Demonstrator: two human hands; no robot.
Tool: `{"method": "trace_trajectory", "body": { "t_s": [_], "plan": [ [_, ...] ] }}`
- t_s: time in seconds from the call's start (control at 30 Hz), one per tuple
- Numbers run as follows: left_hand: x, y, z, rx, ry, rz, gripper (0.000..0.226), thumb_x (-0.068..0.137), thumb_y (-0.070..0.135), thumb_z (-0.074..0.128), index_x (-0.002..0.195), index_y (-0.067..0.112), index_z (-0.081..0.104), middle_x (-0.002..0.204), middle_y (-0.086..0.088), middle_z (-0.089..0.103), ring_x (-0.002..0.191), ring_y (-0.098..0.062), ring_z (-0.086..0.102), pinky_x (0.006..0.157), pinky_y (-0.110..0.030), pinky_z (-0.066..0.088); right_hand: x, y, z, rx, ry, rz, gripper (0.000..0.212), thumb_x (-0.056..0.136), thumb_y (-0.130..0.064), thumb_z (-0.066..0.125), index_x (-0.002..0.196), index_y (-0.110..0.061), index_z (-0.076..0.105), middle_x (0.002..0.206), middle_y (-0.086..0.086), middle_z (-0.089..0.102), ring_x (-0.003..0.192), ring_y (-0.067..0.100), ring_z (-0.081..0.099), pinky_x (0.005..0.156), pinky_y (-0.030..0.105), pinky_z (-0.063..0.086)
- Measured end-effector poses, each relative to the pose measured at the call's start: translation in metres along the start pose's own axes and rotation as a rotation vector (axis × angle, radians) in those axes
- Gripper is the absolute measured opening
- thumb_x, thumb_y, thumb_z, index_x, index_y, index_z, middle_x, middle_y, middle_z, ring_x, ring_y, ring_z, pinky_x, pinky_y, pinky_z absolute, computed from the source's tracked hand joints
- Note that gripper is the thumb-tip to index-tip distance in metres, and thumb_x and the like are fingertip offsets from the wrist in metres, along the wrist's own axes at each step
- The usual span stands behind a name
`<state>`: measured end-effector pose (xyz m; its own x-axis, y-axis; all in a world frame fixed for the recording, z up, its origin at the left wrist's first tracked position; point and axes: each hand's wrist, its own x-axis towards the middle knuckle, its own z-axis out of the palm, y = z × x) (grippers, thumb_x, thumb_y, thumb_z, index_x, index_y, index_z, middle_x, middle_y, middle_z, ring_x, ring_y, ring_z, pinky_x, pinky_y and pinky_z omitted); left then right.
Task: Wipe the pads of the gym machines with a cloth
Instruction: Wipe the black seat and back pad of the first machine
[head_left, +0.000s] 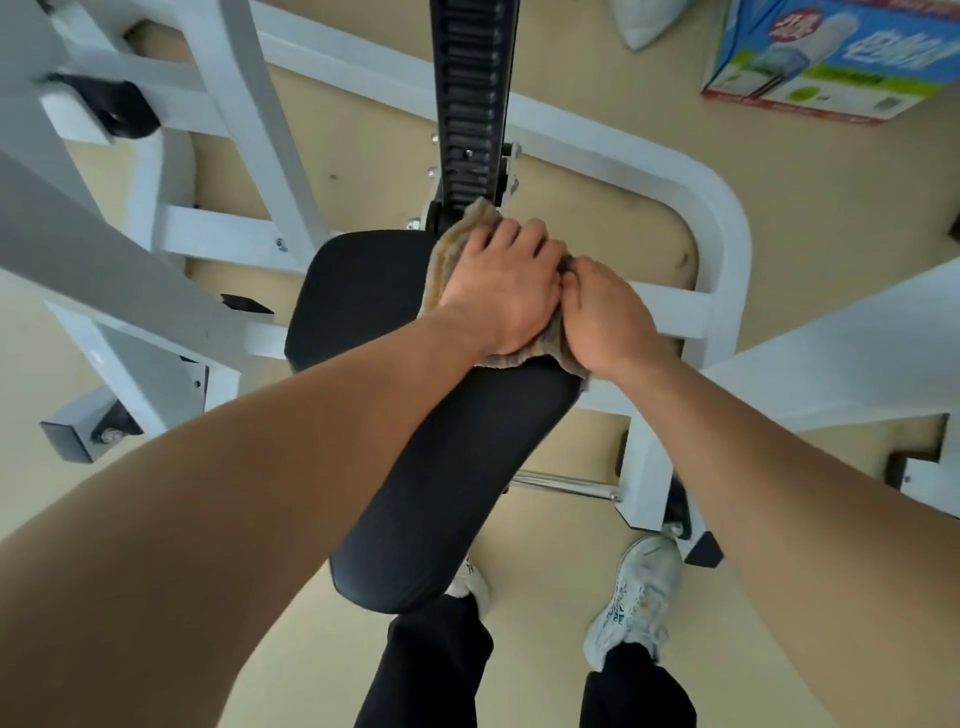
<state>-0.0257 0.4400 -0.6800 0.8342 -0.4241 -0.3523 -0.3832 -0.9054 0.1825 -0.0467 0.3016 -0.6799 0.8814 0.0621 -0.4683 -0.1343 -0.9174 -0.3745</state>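
Black pad (457, 441) bears the striped cloth (445, 260) at its far end; left hand (501, 283) presses flat on the cloth, fingers relaxed; right hand (608, 322), just beside it, clutches the cloth's right edge.

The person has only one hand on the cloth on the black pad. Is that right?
No, it is two hands, not one. The head view shows the left hand and the right hand side by side on the cloth, which is on the black pad.

Colourful box (831, 52), large white lettering on blue (blurred, unreadable), nothing legible
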Motion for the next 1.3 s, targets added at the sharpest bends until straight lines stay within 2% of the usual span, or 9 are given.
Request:
{"method": "trace_trajectory", "body": {
  "t_s": [0.23,0.4,0.57,0.67,0.73,0.87,1.07,1.2,1.3],
  "plan": [
    [-0.040,0.003,0.010,-0.131,0.063,0.196,0.054,0.101,0.042,0.035,0.150,0.021,0.040,0.156,-0.004,0.040,0.147,-0.026,0.031,0.123,-0.045,0.018,-0.069,-0.004,0.006,-0.091,0.185,0.113,0.032,0.102,-0.022,0.035,0.109,-0.005,0.061,0.108,0.017,0.066,0.094,0.036,0.064,0.069,0.033,0.041],
    [-0.046,-0.042,0.012,-0.177,0.142,-0.053,0.057,0.101,0.045,0.032,0.149,0.016,0.040,0.156,-0.006,0.041,0.148,-0.023,0.031,0.124,-0.040,0.014,-0.038,-0.040,0.017,-0.035,0.126,0.040,0.055,0.102,-0.028,0.036,0.153,-0.010,0.029,0.159,0.014,0.031,0.140,0.033,0.038,0.115,0.045,0.034],
    [-0.076,-0.121,0.013,-0.205,0.183,-0.216,0.055,0.102,0.043,0.033,0.147,0.014,0.042,0.147,-0.007,0.049,0.138,-0.026,0.043,0.118,-0.042,0.027,-0.001,-0.114,0.039,-0.346,-0.076,-0.366,0.063,0.104,-0.039,0.020,0.159,-0.011,0.008,0.168,0.011,0.002,0.155,0.024,0.004,0.126,0.043,0.009],
    [-0.095,-0.164,0.003,-0.682,0.027,-0.386,0.047,0.106,0.035,0.034,0.148,0.015,0.038,0.141,-0.009,0.051,0.129,-0.027,0.049,0.110,-0.035,0.036,0.024,-0.161,0.054,-0.364,-0.159,-0.451,0.063,0.105,-0.042,0.020,0.160,-0.017,0.003,0.169,0.004,-0.003,0.155,0.019,-0.002,0.126,0.041,0.003],
    [-0.108,-0.173,-0.001,-1.192,-0.028,-0.554,0.038,0.109,0.027,0.033,0.139,0.010,0.049,0.121,-0.005,0.061,0.113,-0.018,0.059,0.096,-0.019,0.042,0.039,-0.185,0.062,-0.358,-0.174,-0.484,0.060,0.103,-0.044,0.022,0.158,-0.022,0.015,0.167,0.002,0.013,0.154,0.020,0.011,0.125,0.042,0.010],
    [-0.132,-0.148,0.014,-1.717,0.181,-0.716,0.039,0.109,0.026,0.031,0.125,0.011,0.063,0.113,-0.002,0.070,0.102,-0.010,0.067,0.100,-0.026,0.050,0.031,-0.201,0.073,-0.390,-0.124,-0.425,0.062,0.099,-0.044,0.020,0.156,-0.018,0.021,0.164,0.009,0.023,0.151,0.026,0.020,0.123,0.045,0.014],
    [-0.178,-0.092,0.037,-1.777,0.512,-0.745,0.040,0.103,0.026,0.037,0.138,0.015,0.053,0.137,-0.004,0.060,0.129,-0.014,0.054,0.117,-0.039,0.036,-0.073,-0.187,0.077,-0.449,-0.162,-0.448,0.070,0.098,-0.045,0.003,0.159,-0.012,-0.003,0.168,0.013,-0.006,0.155,0.024,-0.005,0.126,0.044,0.005],
    [-0.169,-0.107,0.031,-1.765,0.381,-0.786,0.052,0.094,0.047,0.042,0.140,0.024,0.052,0.142,0.001,0.057,0.133,-0.014,0.051,0.119,-0.037,0.032,-0.038,-0.185,0.073,-0.411,-0.195,-0.461,0.068,0.097,-0.051,0.006,0.160,-0.027,-0.005,0.168,0.000,-0.011,0.155,0.016,-0.010,0.125,0.041,-0.002],
    [-0.145,-0.139,0.018,-1.650,0.234,-0.779,0.041,0.104,0.034,0.039,0.130,0.013,0.063,0.113,0.008,0.064,0.096,0.001,0.061,0.089,-0.002,0.042,0.016,-0.198,0.073,-0.373,-0.172,-0.386,0.061,0.103,-0.049,0.012,0.160,-0.031,0.002,0.169,-0.001,-0.007,0.155,0.018,-0.007,0.125,0.043,-0.003]
  ]
}}
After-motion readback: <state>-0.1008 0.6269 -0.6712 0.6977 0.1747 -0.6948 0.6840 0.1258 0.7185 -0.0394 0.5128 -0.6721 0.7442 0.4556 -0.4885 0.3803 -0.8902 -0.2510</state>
